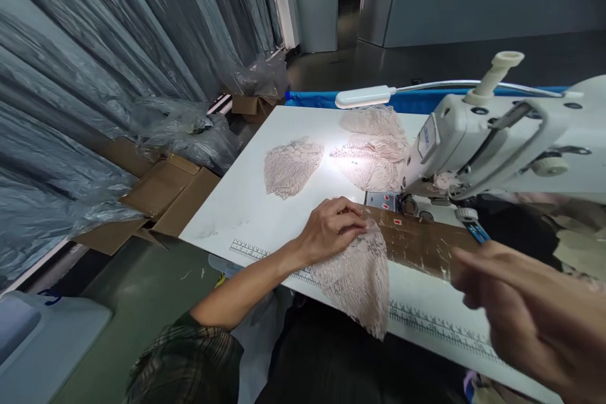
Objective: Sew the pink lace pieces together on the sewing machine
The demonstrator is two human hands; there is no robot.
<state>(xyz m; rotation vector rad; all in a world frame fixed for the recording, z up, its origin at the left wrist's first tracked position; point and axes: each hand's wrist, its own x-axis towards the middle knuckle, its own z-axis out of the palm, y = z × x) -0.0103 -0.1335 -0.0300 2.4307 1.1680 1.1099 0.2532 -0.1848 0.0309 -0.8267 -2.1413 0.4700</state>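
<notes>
- Lace (357,278): at the table's front edge, below the left hand; part lies on the table, the lower part hangs over the edge toward the person's lap.
- Lace, long axis: runs from the upper end at the left fingertips down toward the person, roughly crosswise to the front edge. The narrow lower corner points at the lap; the side by the wrist flares left.
- Left hand (331,227): fingers bent and close together, fingertips pinching the lace at its upper end.
- Right hand (521,309): blurred, over the table's right part, well apart from the lace. Fingers look curled; whether they grip anything cannot be told.
- Table (237,202): white, with ruler marks (435,327) along the front edge and a brown strip (421,243) right of the lace.
- Machine (502,139): behind the strip, needle end toward the left.
- Loose piece (293,167): lies flat beyond the left hand, broad side leftward, tapering to the right.
- Pile (376,154): overlapping lace pieces beside the machine, below the lamp (364,97).
</notes>
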